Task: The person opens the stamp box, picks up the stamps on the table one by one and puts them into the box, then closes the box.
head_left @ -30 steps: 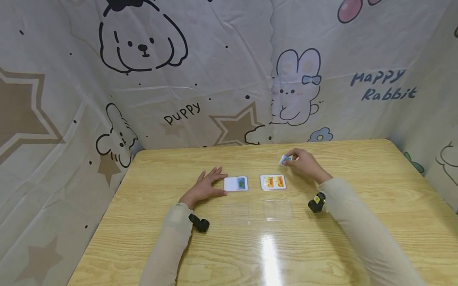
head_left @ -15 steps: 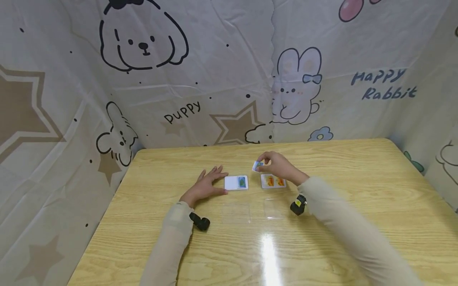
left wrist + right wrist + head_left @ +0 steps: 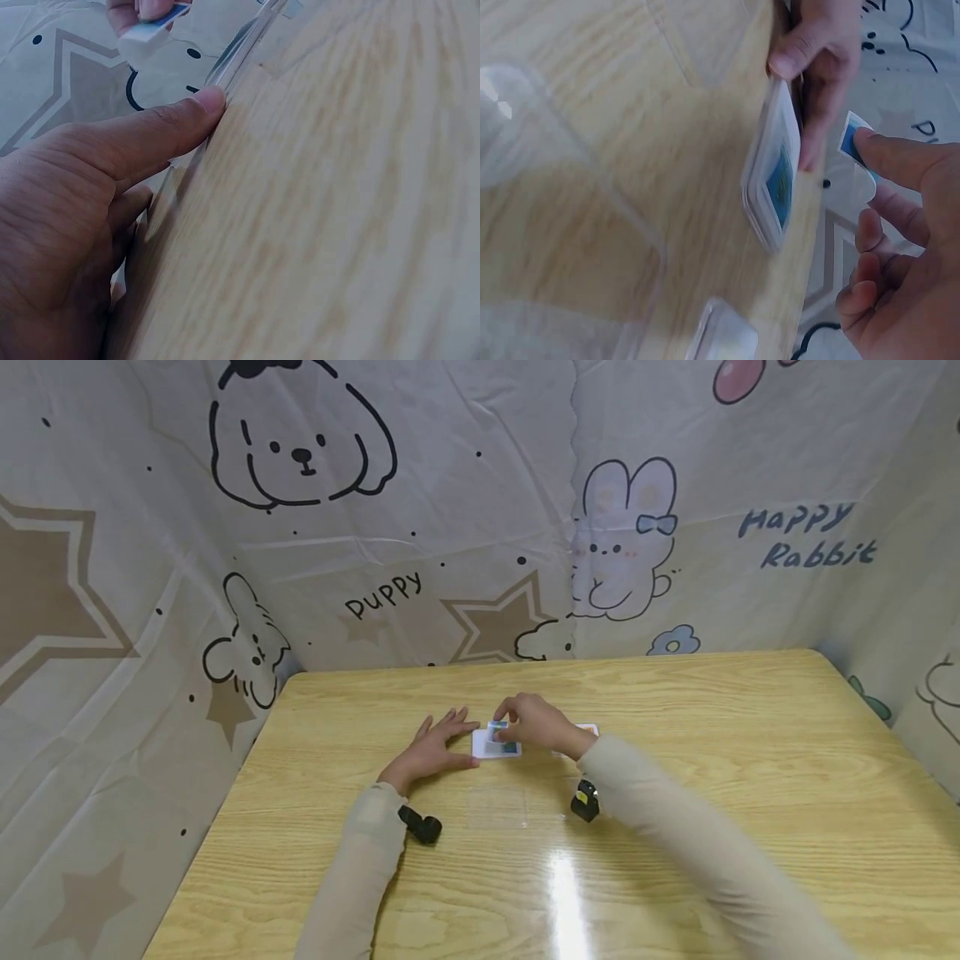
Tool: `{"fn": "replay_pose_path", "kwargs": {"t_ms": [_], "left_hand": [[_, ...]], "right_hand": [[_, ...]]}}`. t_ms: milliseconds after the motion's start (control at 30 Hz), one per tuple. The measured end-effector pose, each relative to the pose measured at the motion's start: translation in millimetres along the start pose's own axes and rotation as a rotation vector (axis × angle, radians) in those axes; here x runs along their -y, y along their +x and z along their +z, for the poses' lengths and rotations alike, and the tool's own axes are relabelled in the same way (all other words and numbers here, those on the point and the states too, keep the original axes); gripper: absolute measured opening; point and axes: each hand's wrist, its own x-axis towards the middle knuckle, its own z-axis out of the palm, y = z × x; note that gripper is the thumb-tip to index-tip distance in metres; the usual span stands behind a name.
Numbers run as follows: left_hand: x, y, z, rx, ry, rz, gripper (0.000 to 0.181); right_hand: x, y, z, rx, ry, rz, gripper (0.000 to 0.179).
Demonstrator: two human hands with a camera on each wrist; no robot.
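My left hand [image 3: 431, 752] rests on the table, its thumb and forefinger against opposite edges of a flat white rectangular case [image 3: 482, 745]. A blue-green picture covers the case's right part. My right hand [image 3: 540, 725] pinches a small blue picture card [image 3: 496, 727] between thumb and forefinger, held just above that case. In the right wrist view the card [image 3: 850, 141] is bent and apart from the case. The right hand and wrist cover most of a second flat case [image 3: 591, 728]; its white corner shows.
Nearer me on the wooden table [image 3: 300, 827] lies a clear plastic cover [image 3: 497, 808]. In the right wrist view, another clear cover [image 3: 660, 251] lies close to the camera. A printed cloth [image 3: 450, 468] hangs behind the table.
My right hand has carried the small picture card leftward, past the orange-pictured case, to above the white case. The left hand has stayed in place.
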Motion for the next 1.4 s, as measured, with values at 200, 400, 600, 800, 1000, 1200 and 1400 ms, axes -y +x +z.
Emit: {"fn": "replay_pose_path", "kwargs": {"t_ms": [200,400,600,800,1000,1200,1400], "left_hand": [[-0.7,-1.4,-0.8,0.002,-0.003,0.007,0.072],[-1.0,-1.9,-0.6,0.005,-0.005,0.002,0.072],[-1.1,-1.7,0.4,0.002,-0.007,-0.001,0.072],[1.2,0.0,1.0,-0.010,-0.002,0.001,0.072],[1.4,0.3,1.0,-0.011,0.002,0.001,0.071],[-1.3,-1.3,-0.2,-0.009,0.005,0.002,0.071],[-0.6,-1.1,0.0,-0.015,0.004,0.007,0.072]], "right_hand": [[8,3.7,9,0.019,-0.086,0.003,0.034],[9,7.4,15,0.030,-0.123,0.034,0.035],[8,11.4,21,0.035,-0.153,0.044,0.036],[8,12.4,25,0.028,-0.180,0.068,0.037],[6,11.6,31,0.017,-0.187,0.063,0.035],[6,10.7,33,0.017,-0.191,0.046,0.034],[8,11.1,36,0.024,-0.186,0.058,0.034]]}}
